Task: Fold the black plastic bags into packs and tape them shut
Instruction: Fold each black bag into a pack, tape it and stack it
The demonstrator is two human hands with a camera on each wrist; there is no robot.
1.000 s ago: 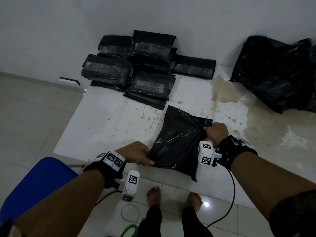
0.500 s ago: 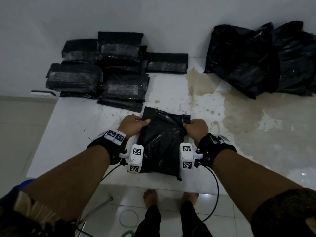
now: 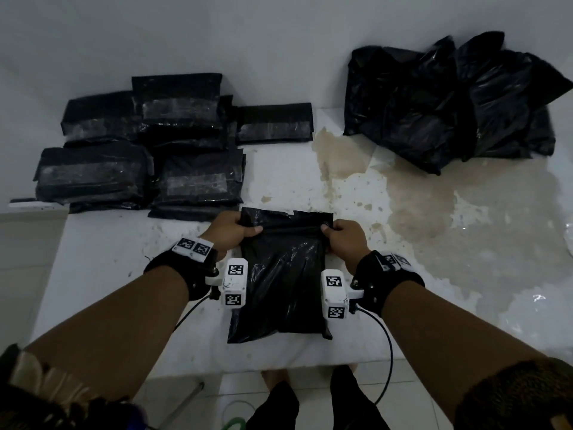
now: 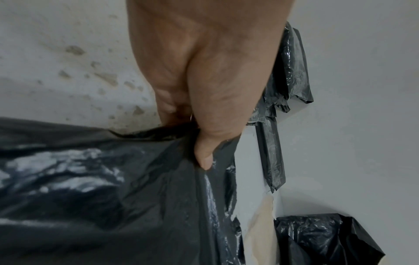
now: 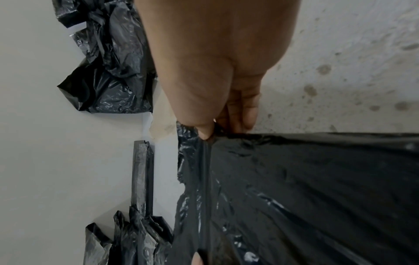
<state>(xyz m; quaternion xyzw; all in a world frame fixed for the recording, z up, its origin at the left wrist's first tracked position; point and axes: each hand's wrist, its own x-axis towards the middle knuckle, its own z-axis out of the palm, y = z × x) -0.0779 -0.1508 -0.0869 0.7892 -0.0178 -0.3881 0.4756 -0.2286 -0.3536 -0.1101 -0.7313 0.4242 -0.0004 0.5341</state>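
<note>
Bag flat on desk. Left hand and right hand pinch its far corners. Taped packs behind.

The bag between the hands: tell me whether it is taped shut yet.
Not yet. The bag shows no tape, and the left hand and right hand each pinch its far edge, mid-fold.

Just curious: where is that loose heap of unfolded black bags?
In the head view, the heap sits far right on the table, against the wall, opposite the taped packs.
</note>
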